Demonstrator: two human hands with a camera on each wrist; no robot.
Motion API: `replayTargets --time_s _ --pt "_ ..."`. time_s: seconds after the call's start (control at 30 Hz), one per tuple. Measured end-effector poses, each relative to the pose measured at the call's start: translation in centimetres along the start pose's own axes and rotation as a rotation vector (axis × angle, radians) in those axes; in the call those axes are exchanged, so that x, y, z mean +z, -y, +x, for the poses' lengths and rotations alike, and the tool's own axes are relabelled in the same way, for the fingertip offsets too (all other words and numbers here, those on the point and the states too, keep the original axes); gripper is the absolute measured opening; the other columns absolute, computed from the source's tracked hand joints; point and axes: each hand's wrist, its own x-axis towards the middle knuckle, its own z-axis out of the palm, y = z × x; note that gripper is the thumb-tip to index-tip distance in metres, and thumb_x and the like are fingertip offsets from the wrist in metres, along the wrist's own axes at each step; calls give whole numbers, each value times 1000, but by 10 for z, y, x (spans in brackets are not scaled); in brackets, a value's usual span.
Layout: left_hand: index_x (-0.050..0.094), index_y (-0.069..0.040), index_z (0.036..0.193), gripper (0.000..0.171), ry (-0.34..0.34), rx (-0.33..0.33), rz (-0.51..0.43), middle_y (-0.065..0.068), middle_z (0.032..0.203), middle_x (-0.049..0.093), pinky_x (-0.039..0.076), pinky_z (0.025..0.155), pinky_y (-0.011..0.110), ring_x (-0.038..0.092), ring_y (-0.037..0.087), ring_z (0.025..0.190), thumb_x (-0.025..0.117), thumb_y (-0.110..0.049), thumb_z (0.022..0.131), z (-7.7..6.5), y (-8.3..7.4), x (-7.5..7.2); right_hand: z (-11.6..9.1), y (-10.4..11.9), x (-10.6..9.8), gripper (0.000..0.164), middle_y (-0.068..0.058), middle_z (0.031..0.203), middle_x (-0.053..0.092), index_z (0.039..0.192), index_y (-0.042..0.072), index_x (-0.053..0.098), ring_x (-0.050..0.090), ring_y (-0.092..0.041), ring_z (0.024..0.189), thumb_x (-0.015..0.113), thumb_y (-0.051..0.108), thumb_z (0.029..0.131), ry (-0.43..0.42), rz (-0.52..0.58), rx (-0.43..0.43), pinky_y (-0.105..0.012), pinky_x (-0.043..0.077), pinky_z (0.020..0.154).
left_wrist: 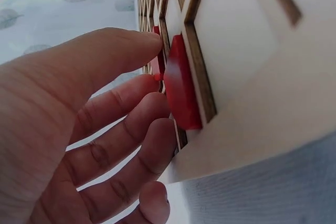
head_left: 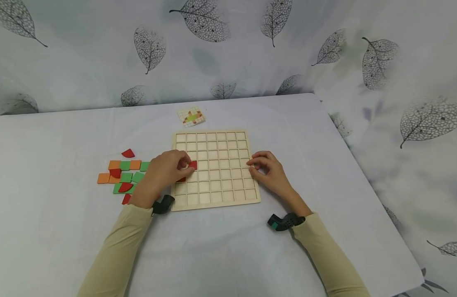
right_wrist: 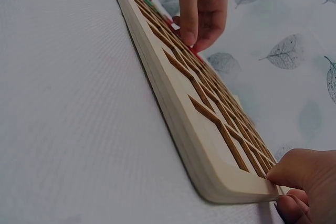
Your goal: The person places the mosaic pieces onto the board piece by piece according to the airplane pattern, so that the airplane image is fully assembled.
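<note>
A square wooden grid board [head_left: 213, 207] lies on the white-covered table. Over its left side, my left hand [head_left: 163, 173] pinches a red tile [head_left: 192, 164] between thumb and fingers, at one of the cells. A second red piece [left_wrist: 181, 85], with a curved edge, sits in a cell near the board's left edge, partly hidden by that hand in the head view. At the board's right edge my right hand [head_left: 271, 173] holds the rim, its thumb on top and fingers curled beside and below it in the right wrist view.
Left of the board lie green tiles [head_left: 126, 177], orange tiles [head_left: 114, 164] and several red quarter-round pieces [head_left: 128, 153], some overlapping and partly behind the left forearm. A small pattern card [head_left: 191, 117] lies beyond the board. Leaf-printed cloth [head_left: 243, 62] hangs behind the table.
</note>
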Motion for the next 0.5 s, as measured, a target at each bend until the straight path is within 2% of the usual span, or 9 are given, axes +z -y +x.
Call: replayTargets --time_s 0.2,0.5 --pt "68 -5 99 25 -7 10 11 5 86 64 48 67 35 57 20 77 72 -27 89 1 -1 0 1 1 -2 16 -31 118 52 102 -13 67 55 -36 88 65 -9 86 -6 7 13 -24 46 82" --pt "66 -6 104 24 39 6 -19 5 91 66 50 73 37 59 20 83 69 -25 91 -2 1 -3 0 1 -1 16 -31 120 52 103 -11 68 56 -32 88 65 -7 87 9 -14 39 -32 47 83"
